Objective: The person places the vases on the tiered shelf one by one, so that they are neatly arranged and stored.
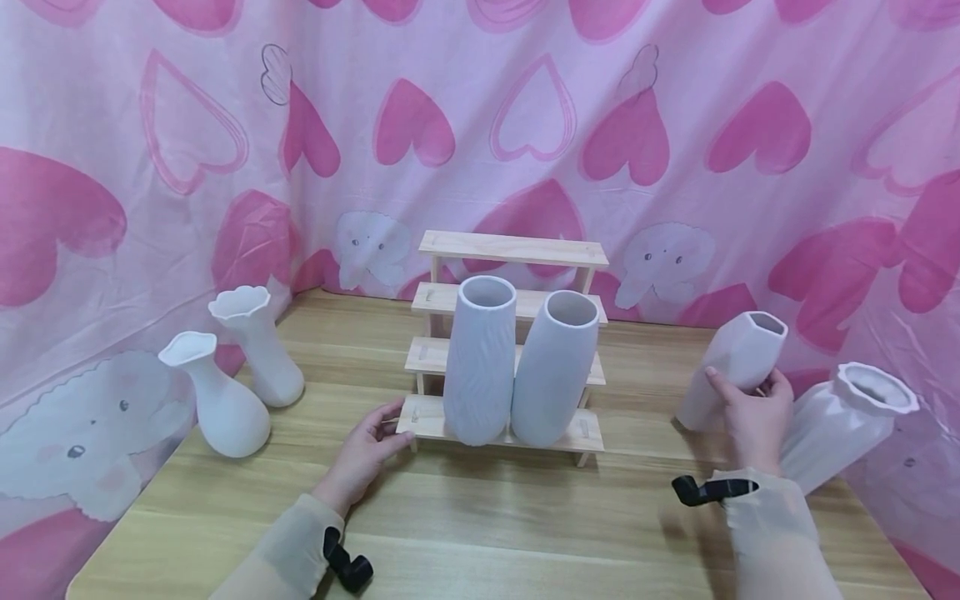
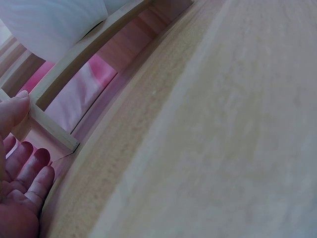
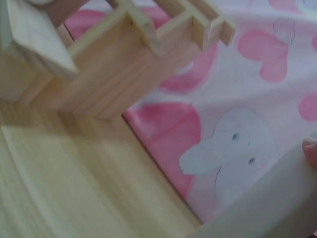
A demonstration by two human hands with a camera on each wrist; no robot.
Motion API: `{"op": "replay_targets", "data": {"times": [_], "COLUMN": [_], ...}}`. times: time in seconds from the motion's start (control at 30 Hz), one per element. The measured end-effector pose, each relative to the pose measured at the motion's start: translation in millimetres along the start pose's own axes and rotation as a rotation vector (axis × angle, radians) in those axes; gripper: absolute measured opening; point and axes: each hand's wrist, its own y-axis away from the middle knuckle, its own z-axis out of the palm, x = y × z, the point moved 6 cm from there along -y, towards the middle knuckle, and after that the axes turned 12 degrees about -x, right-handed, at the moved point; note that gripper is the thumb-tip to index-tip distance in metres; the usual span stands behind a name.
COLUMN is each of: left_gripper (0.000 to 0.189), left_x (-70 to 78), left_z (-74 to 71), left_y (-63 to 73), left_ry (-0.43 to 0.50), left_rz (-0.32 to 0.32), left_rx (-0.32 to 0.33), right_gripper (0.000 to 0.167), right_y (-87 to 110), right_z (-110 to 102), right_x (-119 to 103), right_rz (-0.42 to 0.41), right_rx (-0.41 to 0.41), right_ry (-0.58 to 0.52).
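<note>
A tiered wooden display stand (image 1: 513,247) stands mid-table. My left hand (image 1: 367,454) is at the left end of its lowest step, thumb at the front corner; in the left wrist view the thumb (image 2: 17,111) meets the step's edge (image 2: 59,82) and the other fingers curl beside the leg. On that step stand a tall rippled white vase (image 1: 480,367) and a smoother white vase (image 1: 555,371), side by side. At the right, my right hand (image 1: 753,421) grips a white vase with an angular mouth (image 1: 738,354), tilted to the right, its lower part near the table.
A white vase with a ruffled neck (image 1: 843,425) stands right of my right hand. Two narrow-necked white vases, one with a pinched lip (image 1: 228,408) and one with a scalloped rim (image 1: 270,358), stand at the left. Pink heart-patterned cloth (image 1: 465,183) hangs behind the wooden table (image 1: 525,533).
</note>
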Motion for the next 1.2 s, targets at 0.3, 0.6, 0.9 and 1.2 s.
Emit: {"op": "replay_targets", "data": {"times": [0.3,0.6,0.9,1.2], "left_gripper": [0.062,0.063,0.063,0.061], "left_x": [-0.2,0.1,0.4,2.5], "left_z": [-0.9,-0.6,-0.5,1.6], "left_y": [-0.1,-0.7,-0.8,1.7], "left_ry": [-0.004,-0.001,-0.02,-0.005], "left_rz": [-0.012,-0.002,0.005,0.003], "left_rx": [0.008,0.004,0.011,0.003], "right_gripper": [0.086,0.075,0.072,0.065], "right_y": [15.6,34.5,53.4,57.7], "right_z": [23.2,45.3,77.4,111.9], "right_x": [-39.8,-76.6,-109.0,-122.4], "right_rz": [-0.014,-0.118,-0.232,-0.283], "right_rx": [-0.135,-0.296,-0.476,-0.641], "right_ry": [-0.002,-0.031,-0.038,-0.028]}}
